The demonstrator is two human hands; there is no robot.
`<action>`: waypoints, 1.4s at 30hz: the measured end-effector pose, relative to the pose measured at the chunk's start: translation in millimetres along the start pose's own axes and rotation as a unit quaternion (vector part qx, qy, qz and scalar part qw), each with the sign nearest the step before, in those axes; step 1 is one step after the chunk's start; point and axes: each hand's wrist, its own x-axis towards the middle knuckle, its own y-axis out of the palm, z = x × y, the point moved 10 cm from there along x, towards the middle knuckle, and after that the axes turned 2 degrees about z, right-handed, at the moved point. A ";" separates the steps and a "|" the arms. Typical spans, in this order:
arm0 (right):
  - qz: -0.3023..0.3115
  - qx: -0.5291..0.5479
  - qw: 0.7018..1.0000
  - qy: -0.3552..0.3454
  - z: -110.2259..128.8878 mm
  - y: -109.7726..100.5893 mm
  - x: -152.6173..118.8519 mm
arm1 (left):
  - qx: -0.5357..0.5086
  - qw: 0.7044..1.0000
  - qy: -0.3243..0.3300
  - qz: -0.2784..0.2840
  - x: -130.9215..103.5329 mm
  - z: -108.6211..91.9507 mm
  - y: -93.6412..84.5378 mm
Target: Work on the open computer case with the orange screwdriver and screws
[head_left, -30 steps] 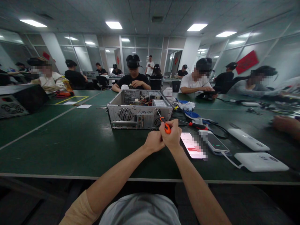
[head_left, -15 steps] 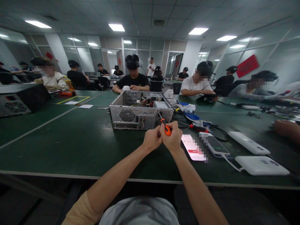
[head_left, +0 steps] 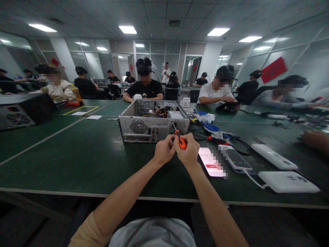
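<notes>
A metal computer case (head_left: 161, 128) lies on the green table in front of me, its top off and its vented rear panel toward me. In my right hand (head_left: 188, 151) is a screwdriver (head_left: 182, 143) with an orange and black handle. Its thin shaft points up and forward to the right part of the rear panel, by the power supply (head_left: 174, 115). My left hand (head_left: 163, 150) is closed, its fingertips pinching at the front of the handle from the left. Whether the tip sits on a screw is too small to tell.
To the right lie a lit phone (head_left: 212, 163), another phone with a cable (head_left: 236, 158), white power banks (head_left: 288, 181) and a red-black tool (head_left: 218, 140). A dark computer case (head_left: 38, 109) stands far left. Several people sit around; another person's hand (head_left: 315, 140) rests at right.
My left hand has shifted slightly left and its fingers have loosened a little from my right hand. The screwdriver still points at the case, which has stayed in place.
</notes>
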 end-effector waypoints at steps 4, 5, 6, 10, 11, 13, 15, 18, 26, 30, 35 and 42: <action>-0.004 0.002 1.000 -0.013 4.2 -1.1 0.9 | -0.012 1.000 0.005 -0.010 -0.5 -1.7 -1.4; -0.003 0.000 1.000 -0.015 4.9 -1.0 1.1 | -0.013 1.000 0.002 -0.011 -0.6 -1.9 -2.1; 0.000 -0.002 1.000 -0.014 5.2 -0.7 1.3 | -0.013 1.000 0.000 -0.011 -0.7 -2.3 -2.7; 0.013 -0.003 1.000 0.006 3.2 1.1 2.0 | -0.019 1.000 -0.002 -0.014 -1.1 -4.9 -5.7; 0.015 0.001 1.000 0.009 3.1 1.4 2.0 | -0.022 1.000 -0.003 -0.016 -1.2 -5.1 -6.6; 0.015 0.004 1.000 0.009 3.3 1.4 1.7 | -0.029 0.999 -0.003 -0.020 -1.1 -5.1 -7.9; 0.014 0.001 1.000 0.008 2.6 1.6 1.1 | -0.032 0.999 0.003 -0.017 -0.5 -5.6 -7.4; 0.011 0.000 1.000 0.007 0.2 1.9 0.4 | -0.021 1.000 0.003 -0.005 0.9 -4.6 -4.8; -0.004 -0.004 1.000 -0.025 7.1 -3.1 4.1 | -0.025 1.000 -0.004 -0.005 1.0 -6.4 -3.6; 0.009 -0.005 1.000 -0.026 11.2 -3.9 6.3 | -0.113 0.992 -0.028 -0.044 3.0 -0.5 -6.8; 0.035 -0.003 0.999 -0.032 18.5 -0.6 7.6 | -0.370 0.912 -0.171 -0.043 14.2 27.1 8.1; 0.025 -0.012 0.999 -0.019 15.7 0.3 6.8 | -0.523 0.776 -0.331 0.121 20.3 19.6 31.8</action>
